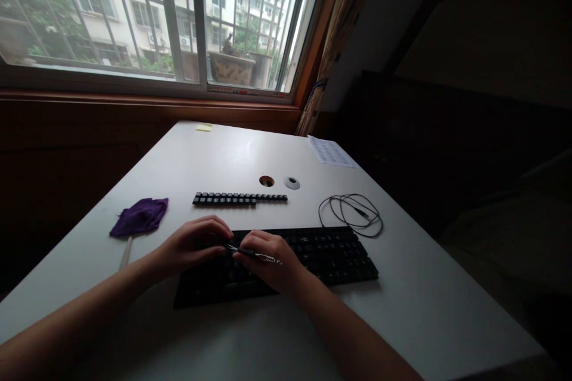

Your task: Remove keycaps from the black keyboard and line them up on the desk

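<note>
A black keyboard (pixel 313 256) lies on the white table, slightly turned, with both hands over its left half. My right hand (pixel 270 256) is closed on a slim pen-like tool (pixel 257 255) with a dark grip, a patterned silvery end and a thin metal tip. That tip points left, down at the keys. My left hand (pixel 196 244) rests over the left keys, fingers bent and thumb apart from them, close to the tool's tip. No object shows in its fingers. Behind the keyboard, loose black keycaps (pixel 227 197) stand in two rows.
A purple cloth (pixel 140 216) and a pale stick (pixel 126 252) lie at left. The coiled cable (pixel 353 212) sits behind the keyboard's right end. Farther back are a table hole (pixel 267 181), its grey cover (pixel 292 183), a printed sheet (pixel 330 152) and yellow notes (pixel 204 127).
</note>
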{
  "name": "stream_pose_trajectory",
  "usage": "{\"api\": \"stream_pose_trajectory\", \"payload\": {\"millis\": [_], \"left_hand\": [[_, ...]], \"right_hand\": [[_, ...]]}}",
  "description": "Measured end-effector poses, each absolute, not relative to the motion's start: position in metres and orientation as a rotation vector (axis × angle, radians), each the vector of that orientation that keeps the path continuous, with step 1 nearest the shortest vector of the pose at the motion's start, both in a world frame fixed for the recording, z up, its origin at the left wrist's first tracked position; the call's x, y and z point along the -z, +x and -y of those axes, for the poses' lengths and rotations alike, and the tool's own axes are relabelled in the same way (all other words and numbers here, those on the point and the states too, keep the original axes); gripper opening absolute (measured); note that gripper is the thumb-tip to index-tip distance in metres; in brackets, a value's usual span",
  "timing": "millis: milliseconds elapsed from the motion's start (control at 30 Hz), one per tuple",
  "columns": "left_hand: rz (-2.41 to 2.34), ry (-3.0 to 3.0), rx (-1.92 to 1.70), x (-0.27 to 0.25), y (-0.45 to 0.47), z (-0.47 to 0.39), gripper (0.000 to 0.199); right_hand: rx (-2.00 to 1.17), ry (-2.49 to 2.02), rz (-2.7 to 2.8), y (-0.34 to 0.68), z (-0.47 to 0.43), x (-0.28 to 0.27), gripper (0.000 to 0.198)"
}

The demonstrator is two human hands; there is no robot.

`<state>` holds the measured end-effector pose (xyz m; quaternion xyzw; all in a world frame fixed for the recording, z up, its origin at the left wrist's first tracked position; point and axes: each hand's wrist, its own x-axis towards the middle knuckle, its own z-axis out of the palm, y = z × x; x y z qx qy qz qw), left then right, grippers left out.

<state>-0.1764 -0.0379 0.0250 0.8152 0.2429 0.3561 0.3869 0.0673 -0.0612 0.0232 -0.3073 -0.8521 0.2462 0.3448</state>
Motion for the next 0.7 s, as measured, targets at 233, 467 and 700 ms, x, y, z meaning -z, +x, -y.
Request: {"api": "stream_pose_trajectory", "payload": {"millis": [233, 467, 700], "left_hand": [[-0.646, 2.037, -0.892, -0.0254, -0.1781, 0.0369, 0.015], [-0.663, 2.027, -0.907, -0.0252, -0.1776, 0.0362, 0.016], [-0.738, 1.936, -0.963, -0.0248, -0.1789, 0.0368, 0.015]], "right_hand": [[-0.609, -0.797, 2.256, 0.0679, 0.0607, -0.0217, 0.019], [-0.610, -0.728, 2.305, 0.0684, 0.0603, -0.0177, 0.018], [-0.508, -0.734, 2.300, 0.0691, 0.0662, -0.0263, 0.016]]}}
